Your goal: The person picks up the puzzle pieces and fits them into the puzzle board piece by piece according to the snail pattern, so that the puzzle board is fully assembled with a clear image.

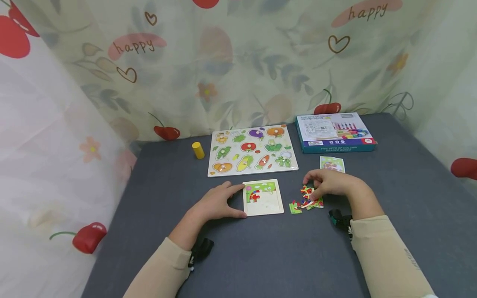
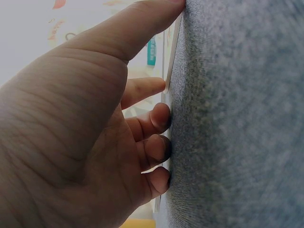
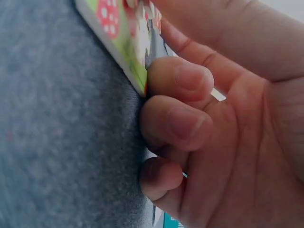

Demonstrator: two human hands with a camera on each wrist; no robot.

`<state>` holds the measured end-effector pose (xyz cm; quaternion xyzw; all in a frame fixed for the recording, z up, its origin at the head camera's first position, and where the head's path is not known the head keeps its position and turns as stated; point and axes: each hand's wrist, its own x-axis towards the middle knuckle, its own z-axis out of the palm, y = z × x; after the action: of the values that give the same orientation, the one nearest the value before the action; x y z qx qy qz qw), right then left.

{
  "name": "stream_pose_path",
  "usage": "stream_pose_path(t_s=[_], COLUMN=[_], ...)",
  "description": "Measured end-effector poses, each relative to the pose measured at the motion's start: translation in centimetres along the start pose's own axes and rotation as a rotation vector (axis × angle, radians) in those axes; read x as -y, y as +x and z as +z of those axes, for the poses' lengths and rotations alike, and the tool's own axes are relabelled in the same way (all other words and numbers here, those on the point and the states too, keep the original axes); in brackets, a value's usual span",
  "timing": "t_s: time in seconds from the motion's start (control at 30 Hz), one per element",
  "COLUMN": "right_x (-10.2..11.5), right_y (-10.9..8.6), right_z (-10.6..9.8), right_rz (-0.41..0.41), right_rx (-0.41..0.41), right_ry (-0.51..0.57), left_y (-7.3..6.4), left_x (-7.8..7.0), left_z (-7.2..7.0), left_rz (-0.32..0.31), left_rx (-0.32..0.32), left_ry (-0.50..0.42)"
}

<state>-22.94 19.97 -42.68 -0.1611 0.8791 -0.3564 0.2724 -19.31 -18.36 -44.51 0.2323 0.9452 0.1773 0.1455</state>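
Note:
A square wooden puzzle tray [image 1: 273, 203] lies mid-table, a green top strip and a red-and-blue piece [image 1: 254, 196] set in it. My left hand [image 1: 218, 201] touches its left edge with extended thumb and index finger; the other fingertips [image 2: 159, 147] rest on the table in the left wrist view. To the tray's right my right hand [image 1: 333, 183] pinches a red-and-yellow puzzle piece [image 1: 306, 191] between thumb and index finger. Below it lie several loose pieces, among them a green corner piece [image 1: 295, 207] and a red-spotted green piece [image 3: 108, 21].
Behind the tray lies a vegetable peg board [image 1: 238, 156], with a yellow cylinder [image 1: 198, 150] standing at its left. A boxed bead set [image 1: 337, 133] is at the back right. A small picture card [image 1: 333, 163] lies beyond my right hand. Patterned curtains [image 1: 238, 82] border the table.

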Motion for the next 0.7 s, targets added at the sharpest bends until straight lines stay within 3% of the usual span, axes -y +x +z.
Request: stream_pose_path(t_s=[0.7], right_x=[-1.2], right_y=[1.7], right_z=[0.8], right_rz=[-0.008], right_rx=[-0.269], right_ry=[-0.111], left_y=[0.0], left_x=[0.0], left_z=[0.0], left_rz=[0.005], left_rx=[-0.007], left_ry=[0.003])
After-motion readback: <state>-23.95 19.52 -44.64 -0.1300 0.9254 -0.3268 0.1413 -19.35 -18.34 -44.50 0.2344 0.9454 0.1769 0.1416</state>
